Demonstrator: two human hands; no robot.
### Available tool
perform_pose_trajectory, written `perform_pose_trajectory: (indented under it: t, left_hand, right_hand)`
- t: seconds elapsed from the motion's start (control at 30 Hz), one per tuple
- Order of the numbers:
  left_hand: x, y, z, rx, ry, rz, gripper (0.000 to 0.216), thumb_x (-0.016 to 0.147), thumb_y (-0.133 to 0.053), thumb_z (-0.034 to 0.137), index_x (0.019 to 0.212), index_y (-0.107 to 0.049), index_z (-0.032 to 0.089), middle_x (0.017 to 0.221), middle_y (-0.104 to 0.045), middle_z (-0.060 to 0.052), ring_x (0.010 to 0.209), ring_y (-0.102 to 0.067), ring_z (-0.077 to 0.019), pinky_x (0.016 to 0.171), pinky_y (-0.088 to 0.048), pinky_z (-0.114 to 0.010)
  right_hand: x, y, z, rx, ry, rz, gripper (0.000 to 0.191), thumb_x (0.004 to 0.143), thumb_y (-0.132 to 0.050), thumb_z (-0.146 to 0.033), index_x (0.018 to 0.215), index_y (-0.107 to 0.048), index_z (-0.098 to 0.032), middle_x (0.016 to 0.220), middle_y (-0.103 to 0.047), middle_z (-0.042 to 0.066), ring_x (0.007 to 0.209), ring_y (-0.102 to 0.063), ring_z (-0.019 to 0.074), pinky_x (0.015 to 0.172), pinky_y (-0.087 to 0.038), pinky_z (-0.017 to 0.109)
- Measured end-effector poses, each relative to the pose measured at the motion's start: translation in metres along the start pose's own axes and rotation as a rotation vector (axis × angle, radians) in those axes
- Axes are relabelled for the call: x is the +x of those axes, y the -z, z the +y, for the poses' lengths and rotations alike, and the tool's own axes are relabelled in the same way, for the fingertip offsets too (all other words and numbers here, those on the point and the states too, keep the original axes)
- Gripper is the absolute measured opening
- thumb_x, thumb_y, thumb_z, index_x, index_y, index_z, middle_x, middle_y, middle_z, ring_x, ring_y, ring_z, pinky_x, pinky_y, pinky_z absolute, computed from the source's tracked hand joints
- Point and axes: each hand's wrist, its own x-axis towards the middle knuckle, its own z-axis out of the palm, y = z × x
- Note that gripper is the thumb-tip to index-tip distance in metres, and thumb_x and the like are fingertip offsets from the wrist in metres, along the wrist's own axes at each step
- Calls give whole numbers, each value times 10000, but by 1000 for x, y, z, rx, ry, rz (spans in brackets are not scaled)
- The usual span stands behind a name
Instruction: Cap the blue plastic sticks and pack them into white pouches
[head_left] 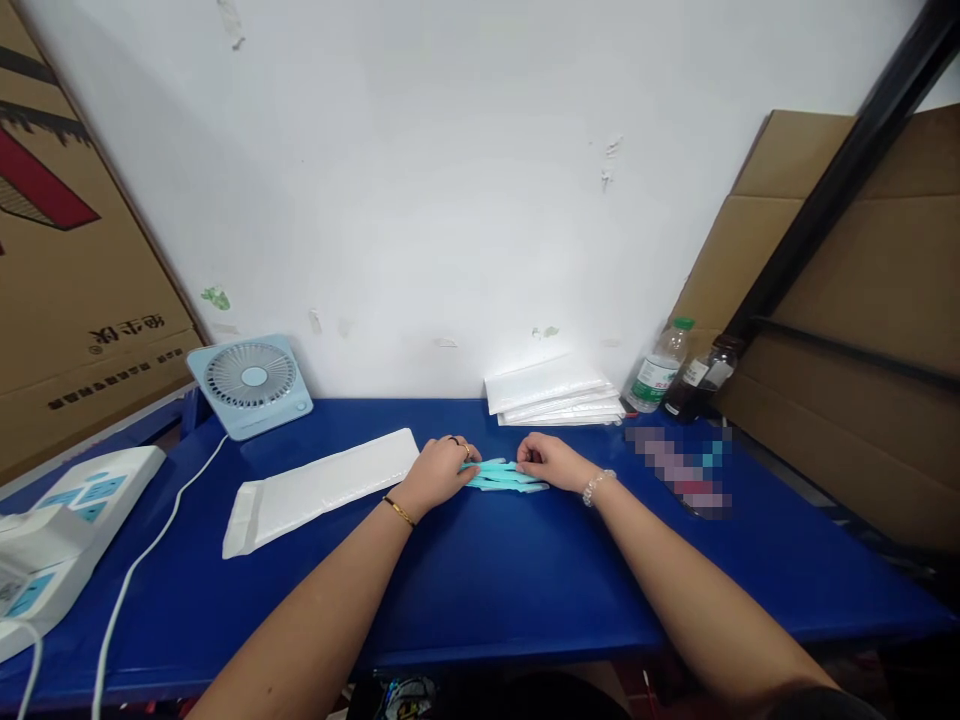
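A flat bundle of folded turquoise material point(496, 476) lies on the blue table in front of me; its exact kind is not clear. My left hand point(441, 470) pinches its left end between thumb and fingers. At the right end, my right hand point(553, 462) has its fingers curled in and closed on the upper edge. Just left of my left hand lies a long white padded mailer point(322, 490), its flap end toward the near left. Behind my right hand rests a stack of similar white mailers point(555, 390) against the wall.
A light blue fan point(255, 378) leans at the back left, its white cord point(161, 535) running forward. A white power strip point(71, 540) sits at the left edge. Back right stand a green-capped bottle point(660, 368) and a dark bottle point(697, 380). A pixelated object point(682, 470) lies on the right.
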Motion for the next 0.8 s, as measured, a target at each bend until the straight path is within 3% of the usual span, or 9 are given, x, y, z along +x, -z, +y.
perform_pose_trajectory:
  t: [0.3,0.4,0.53,0.67,0.8]
  left_hand:
    - [-2,2,11,-193,-42,-94,205,825,-502,306,767,-672,207,799,-691,-8,705,-600,-149,629,-392,-232]
    - [-2,4,14,-196,-46,-98,203,814,-510,301,713,-659,207,790,-694,1,693,-599,-145,621,-385,-231]
    - [0,9,-3,-119,83,27,206,827,-486,312,759,-657,218,779,-688,-8,714,-605,-164,630,-388,-251]
    - [4,8,-19,-24,190,102,213,836,-479,325,790,-657,217,773,-681,-20,737,-604,-183,650,-387,-276]
    - [8,0,-17,22,147,79,203,838,-491,306,805,-670,215,804,-676,-34,795,-602,-195,724,-403,-298]
  right_hand:
    - [-14,25,-12,160,9,-232,178,783,-599,-330,815,-622,-156,687,-598,0,603,-512,115,555,-395,226]
    - [-18,36,-4,247,9,-296,224,761,-626,-355,853,-642,-151,725,-634,14,641,-552,126,585,-421,233]
    - [-20,47,25,235,-66,-189,276,717,-661,-401,829,-657,-149,738,-655,25,665,-574,141,607,-442,249]
    - [-19,48,39,63,-135,-106,230,683,-688,-366,766,-667,-153,669,-625,15,608,-547,140,559,-421,246]
    - [-15,34,7,-20,101,-6,203,784,-607,-296,947,-675,-195,892,-609,40,718,-554,147,640,-446,259]
